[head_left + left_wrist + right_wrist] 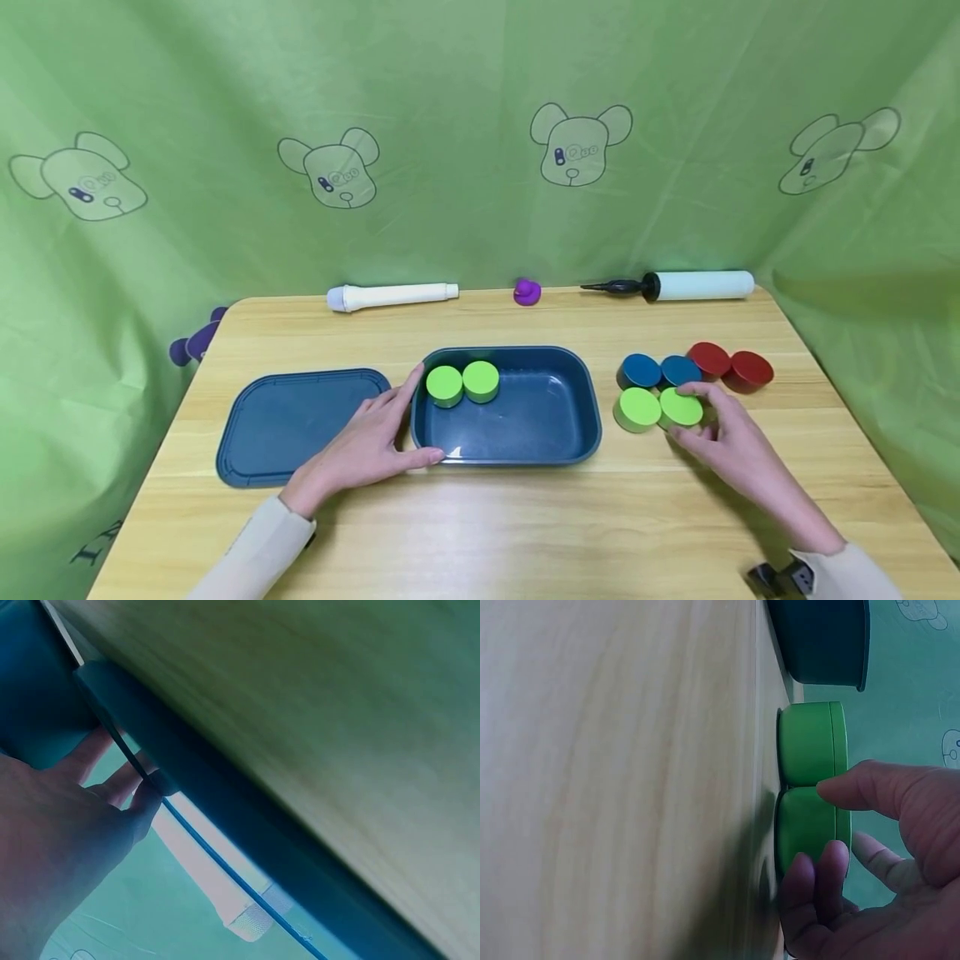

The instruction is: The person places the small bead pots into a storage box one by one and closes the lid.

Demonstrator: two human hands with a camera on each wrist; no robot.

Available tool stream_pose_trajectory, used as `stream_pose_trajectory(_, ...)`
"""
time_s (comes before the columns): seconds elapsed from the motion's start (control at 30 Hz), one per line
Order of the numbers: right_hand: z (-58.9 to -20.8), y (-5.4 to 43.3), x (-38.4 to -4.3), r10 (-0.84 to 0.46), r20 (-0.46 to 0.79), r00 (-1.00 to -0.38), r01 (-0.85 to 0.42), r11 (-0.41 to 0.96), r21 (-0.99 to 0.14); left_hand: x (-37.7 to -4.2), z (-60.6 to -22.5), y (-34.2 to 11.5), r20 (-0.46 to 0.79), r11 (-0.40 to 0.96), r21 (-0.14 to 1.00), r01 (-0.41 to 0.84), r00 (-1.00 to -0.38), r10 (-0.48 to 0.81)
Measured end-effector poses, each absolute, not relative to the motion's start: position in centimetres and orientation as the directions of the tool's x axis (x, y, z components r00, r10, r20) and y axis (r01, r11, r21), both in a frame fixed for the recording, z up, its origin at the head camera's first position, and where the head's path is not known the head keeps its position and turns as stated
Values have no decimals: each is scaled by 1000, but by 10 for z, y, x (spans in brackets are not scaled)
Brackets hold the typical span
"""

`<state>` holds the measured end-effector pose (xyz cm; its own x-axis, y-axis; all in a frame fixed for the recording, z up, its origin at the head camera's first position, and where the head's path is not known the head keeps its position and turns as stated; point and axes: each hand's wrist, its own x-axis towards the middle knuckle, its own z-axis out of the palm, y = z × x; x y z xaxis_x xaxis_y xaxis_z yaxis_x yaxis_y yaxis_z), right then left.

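Observation:
My left hand (367,442) rests against the left end of a dark blue rectangular box (517,437), its fingers spread along the rim and its thumb at the front edge. Two round green boxes (481,380) sit side by side in the box's back left corner. At the right, my right hand (735,442) grips another round green box (681,406) between thumb and fingers. That one stands on the table, touching a second green box (806,742) like it. A lid seam shows round both in the right wrist view.
The blue lid (300,425) lies flat left of the box. Behind the green boxes stand two blue round boxes (640,369) and two red ones (748,369). Along the back edge lie a white microphone (397,295), a purple rubber duck (527,292) and a hand pump (697,285).

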<state>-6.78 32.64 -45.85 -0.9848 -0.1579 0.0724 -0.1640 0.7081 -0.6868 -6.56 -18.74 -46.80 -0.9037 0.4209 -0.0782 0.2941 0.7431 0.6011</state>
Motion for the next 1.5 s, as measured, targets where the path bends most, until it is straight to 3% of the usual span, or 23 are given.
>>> stream_pose_trajectory(0.4, -460, 328, -68, -139, 54, -989, -141, 751, -646, -65, -468, -187, -82, 741, 606, 289, -904, 420)
stream_pose_trajectory(0.73, -454, 332, -67, -63, -69, -996, -11, 813, -582, -66, -468, -189, -79, 742, 603, 291, -904, 419)
stream_pose_trajectory(1.5, -441, 321, -53, 45, 21, -999, 21, 768, -640, -65, -470, -188, -79, 742, 603, 291, -904, 420)
